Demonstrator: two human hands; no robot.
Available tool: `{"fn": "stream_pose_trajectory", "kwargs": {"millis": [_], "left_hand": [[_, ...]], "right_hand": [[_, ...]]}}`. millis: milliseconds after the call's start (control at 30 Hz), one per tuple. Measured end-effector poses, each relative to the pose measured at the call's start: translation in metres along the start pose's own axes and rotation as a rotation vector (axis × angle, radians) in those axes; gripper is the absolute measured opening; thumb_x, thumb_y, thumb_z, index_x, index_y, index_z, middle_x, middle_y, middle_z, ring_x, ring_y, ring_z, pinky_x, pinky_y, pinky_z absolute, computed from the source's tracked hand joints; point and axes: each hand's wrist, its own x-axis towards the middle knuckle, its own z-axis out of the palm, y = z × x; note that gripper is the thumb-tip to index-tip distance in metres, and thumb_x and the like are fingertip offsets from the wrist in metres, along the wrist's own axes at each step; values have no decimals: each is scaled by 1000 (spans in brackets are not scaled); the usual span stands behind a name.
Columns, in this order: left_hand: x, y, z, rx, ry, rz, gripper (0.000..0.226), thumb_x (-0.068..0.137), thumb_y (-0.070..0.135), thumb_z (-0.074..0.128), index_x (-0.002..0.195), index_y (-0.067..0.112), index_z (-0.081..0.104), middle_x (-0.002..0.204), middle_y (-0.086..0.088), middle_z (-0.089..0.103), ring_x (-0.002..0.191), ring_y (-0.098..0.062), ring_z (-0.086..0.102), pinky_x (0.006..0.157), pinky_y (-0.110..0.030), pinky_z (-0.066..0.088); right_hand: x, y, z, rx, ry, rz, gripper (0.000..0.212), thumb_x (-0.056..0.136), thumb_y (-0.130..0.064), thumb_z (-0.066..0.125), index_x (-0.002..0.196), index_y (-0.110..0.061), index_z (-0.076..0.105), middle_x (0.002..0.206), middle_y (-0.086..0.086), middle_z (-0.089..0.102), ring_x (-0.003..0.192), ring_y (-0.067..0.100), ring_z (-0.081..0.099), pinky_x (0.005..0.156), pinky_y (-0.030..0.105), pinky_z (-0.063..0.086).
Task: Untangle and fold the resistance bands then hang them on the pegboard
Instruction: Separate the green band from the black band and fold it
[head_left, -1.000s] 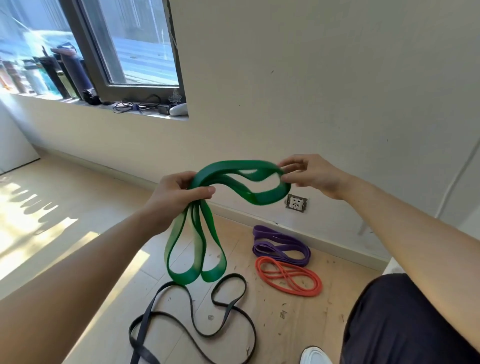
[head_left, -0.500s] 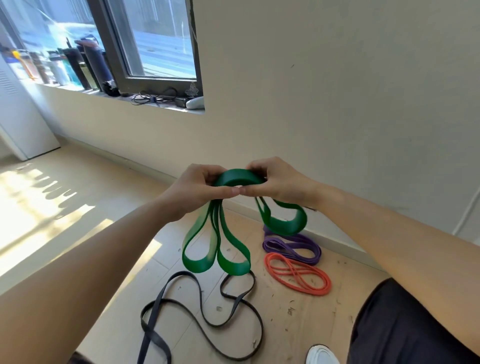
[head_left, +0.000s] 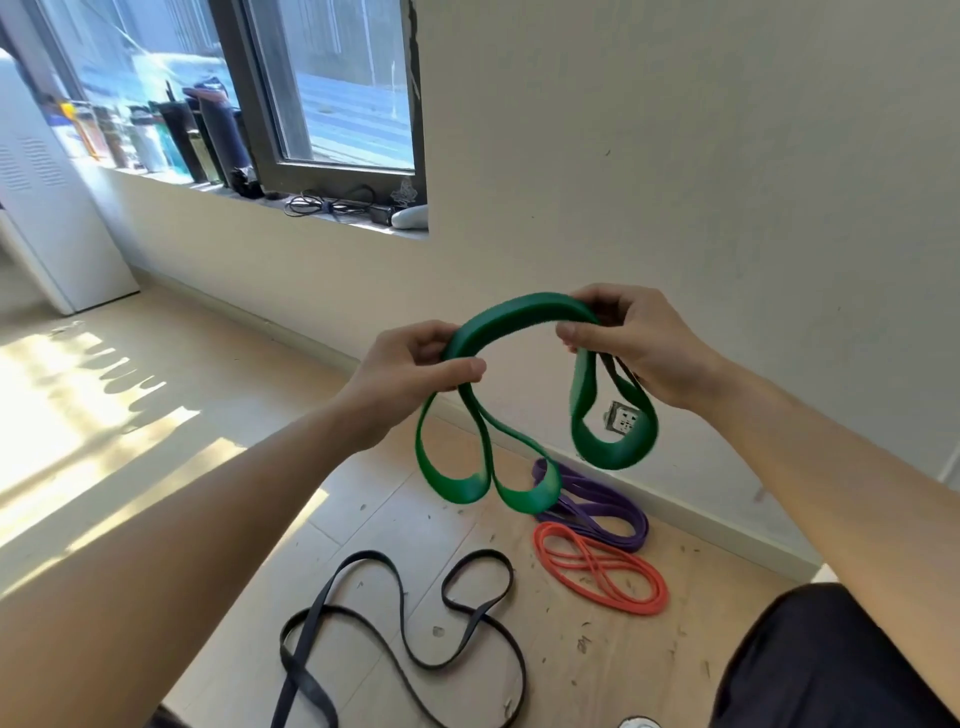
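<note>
band (head_left: 519, 312), seemingly pinched, left hand (head_left: 410, 376), right hand (head_left: 641, 348)

Window (head_left: 332, 83): at 11 o'clock, dark frame, daylight beyond the glass.
Sill (head_left: 171, 179): runs under the window, from 10 towards 12 o'clock.
Bottles (head_left: 208, 135): a row of tall flasks, dark and pale, upright on the sill at 10 o'clock.
Cables (head_left: 332, 204): a dark tangle on the sill, right of the bottles.
White object (head_left: 410, 216): rounded, at the sill's right end, just beside the cables.
Wall (head_left: 675, 156): cream, faintly marked, from 12 to 3 o'clock.
Socket (head_left: 623, 418): white, low on the wall at 4 o'clock.
Cabinet (head_left: 47, 218): white, with vent slots, at 9 o'clock.
Floor (head_left: 208, 395): pale boards, sunlit at 9 o'clock, with small scraps at 5 o'clock.
</note>
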Motion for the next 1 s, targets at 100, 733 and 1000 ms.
{"fn": "stream_pose_trajectory", "kwargs": {"millis": [100,733,1000], "left_hand": [[3,6,3,-115,63,21,33,80,12,79,113,10,71,102,-15,77,104,-35,74,95,-41,58],[-3,12,6,-57,-84,45,48,76,20,78,122,10,67,109,-14,77,105,-31,73,98,-43,56],[-9,-11,12,292,-10,57,50,83,39,81,127,23,64,121,9,71,118,-8,64,107,-40,51]], "right_hand": [[-4,8,-2,-204,-126,88,23,82,-14,81,103,-14,72,87,4,71,84,17,68,82,35,52],[-9,-26,42,-507,-279,-41,61,92,-20,73,145,-37,48,116,-8,63,87,18,69,63,30,63],[-9,-16,23,-261,-234,38,36,94,-12,68,130,-19,65,108,8,69,90,27,74,70,44,64]]}}
